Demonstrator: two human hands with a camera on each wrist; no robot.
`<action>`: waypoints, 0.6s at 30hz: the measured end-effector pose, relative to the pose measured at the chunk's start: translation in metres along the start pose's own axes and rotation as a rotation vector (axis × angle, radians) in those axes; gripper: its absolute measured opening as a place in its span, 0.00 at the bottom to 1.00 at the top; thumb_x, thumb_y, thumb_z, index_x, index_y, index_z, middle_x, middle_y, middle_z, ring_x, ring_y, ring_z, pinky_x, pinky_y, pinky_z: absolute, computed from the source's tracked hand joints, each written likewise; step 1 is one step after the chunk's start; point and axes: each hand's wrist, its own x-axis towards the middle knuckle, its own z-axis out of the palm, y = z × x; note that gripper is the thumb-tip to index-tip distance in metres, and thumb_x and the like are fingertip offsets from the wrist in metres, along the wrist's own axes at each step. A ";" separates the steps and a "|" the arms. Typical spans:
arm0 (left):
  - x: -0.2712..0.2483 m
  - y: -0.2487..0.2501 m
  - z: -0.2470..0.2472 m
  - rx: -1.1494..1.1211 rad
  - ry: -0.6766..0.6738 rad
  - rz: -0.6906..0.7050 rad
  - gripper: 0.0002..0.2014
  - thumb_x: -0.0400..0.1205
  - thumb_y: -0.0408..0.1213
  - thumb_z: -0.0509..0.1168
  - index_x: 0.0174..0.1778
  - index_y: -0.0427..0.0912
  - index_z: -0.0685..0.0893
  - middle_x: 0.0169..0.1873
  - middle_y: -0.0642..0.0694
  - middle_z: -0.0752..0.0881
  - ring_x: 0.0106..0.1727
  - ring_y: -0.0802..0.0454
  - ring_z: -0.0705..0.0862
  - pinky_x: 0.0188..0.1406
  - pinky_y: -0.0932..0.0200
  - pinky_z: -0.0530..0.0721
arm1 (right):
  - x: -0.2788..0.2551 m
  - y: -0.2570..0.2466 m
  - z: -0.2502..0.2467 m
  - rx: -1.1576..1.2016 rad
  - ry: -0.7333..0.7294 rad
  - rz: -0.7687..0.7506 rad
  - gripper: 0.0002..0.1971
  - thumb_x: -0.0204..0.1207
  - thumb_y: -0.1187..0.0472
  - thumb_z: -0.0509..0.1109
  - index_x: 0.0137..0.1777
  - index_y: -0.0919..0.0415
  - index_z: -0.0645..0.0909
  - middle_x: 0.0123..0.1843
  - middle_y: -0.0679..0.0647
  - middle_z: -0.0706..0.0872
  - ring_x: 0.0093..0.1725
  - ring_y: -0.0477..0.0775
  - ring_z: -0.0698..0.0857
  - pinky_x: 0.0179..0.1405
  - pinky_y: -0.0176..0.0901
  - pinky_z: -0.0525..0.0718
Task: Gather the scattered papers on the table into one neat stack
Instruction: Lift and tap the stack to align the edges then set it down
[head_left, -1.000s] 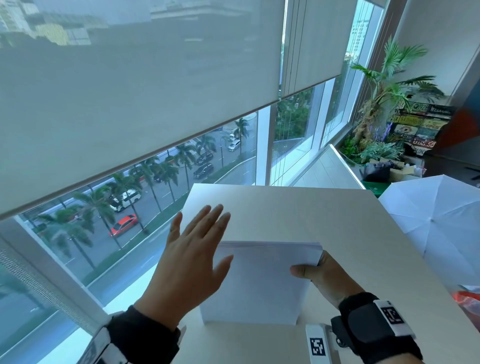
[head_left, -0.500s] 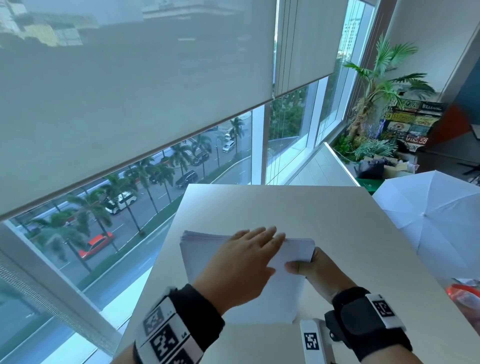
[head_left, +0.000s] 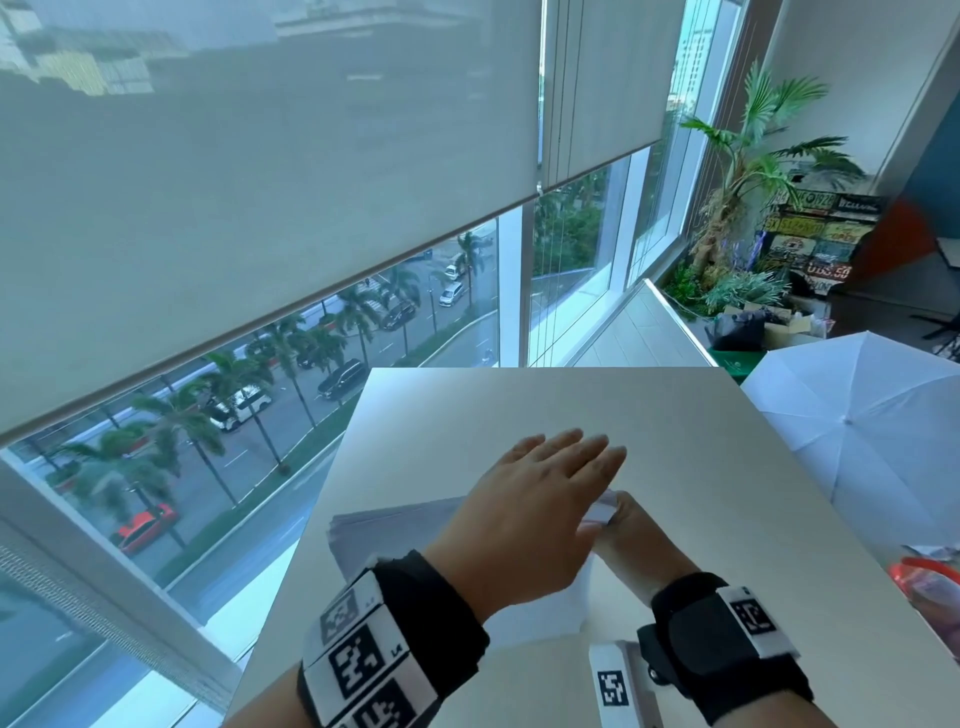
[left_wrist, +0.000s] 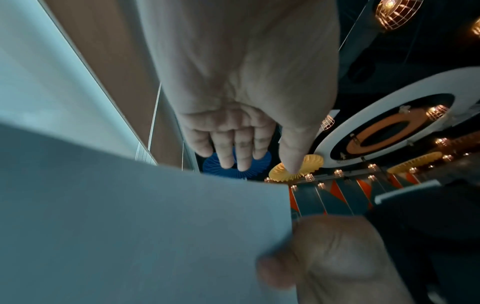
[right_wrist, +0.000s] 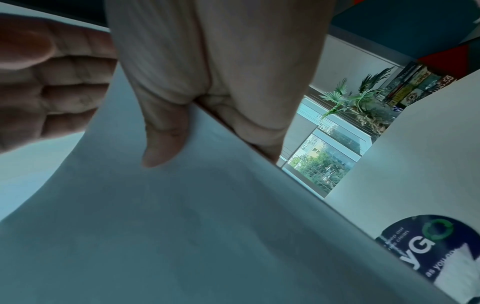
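Observation:
A stack of white papers sits on the beige table, mostly hidden under my left forearm. My left hand is stretched flat over the stack's far right part, fingers straight; whether it touches the paper I cannot tell. In the left wrist view the left hand reaches past the sheet's far edge. My right hand grips the stack's right corner. The right wrist view has the right hand's thumb on top of the paper and fingers beneath it.
An open white umbrella stands right of the table. Something red and orange lies at the table's right edge. The table's left side meets a tall window with its blind half down. A potted palm stands in the far corner.
My left hand came from the left of the stack and swept rightwards over its top, ending close to my right hand. The right hand kept its grip on the corner.

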 end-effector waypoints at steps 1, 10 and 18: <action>-0.001 0.000 0.002 0.014 -0.057 -0.019 0.30 0.80 0.40 0.60 0.80 0.48 0.62 0.79 0.48 0.69 0.80 0.47 0.65 0.82 0.50 0.52 | 0.001 0.000 0.001 0.012 0.004 0.004 0.07 0.60 0.69 0.71 0.35 0.61 0.89 0.33 0.50 0.91 0.37 0.44 0.87 0.41 0.32 0.83; -0.024 -0.029 -0.007 0.027 -0.005 -0.207 0.34 0.78 0.47 0.61 0.80 0.60 0.55 0.82 0.55 0.59 0.83 0.51 0.57 0.81 0.48 0.48 | 0.001 0.007 -0.005 0.005 0.115 0.029 0.16 0.72 0.78 0.69 0.39 0.54 0.89 0.34 0.47 0.92 0.38 0.43 0.89 0.41 0.29 0.85; -0.089 -0.110 -0.009 -0.527 0.316 -0.711 0.61 0.49 0.64 0.71 0.81 0.57 0.54 0.75 0.58 0.65 0.80 0.57 0.60 0.77 0.54 0.60 | 0.000 0.004 -0.010 0.069 0.161 0.000 0.13 0.69 0.74 0.73 0.41 0.53 0.88 0.35 0.45 0.92 0.38 0.43 0.90 0.38 0.31 0.85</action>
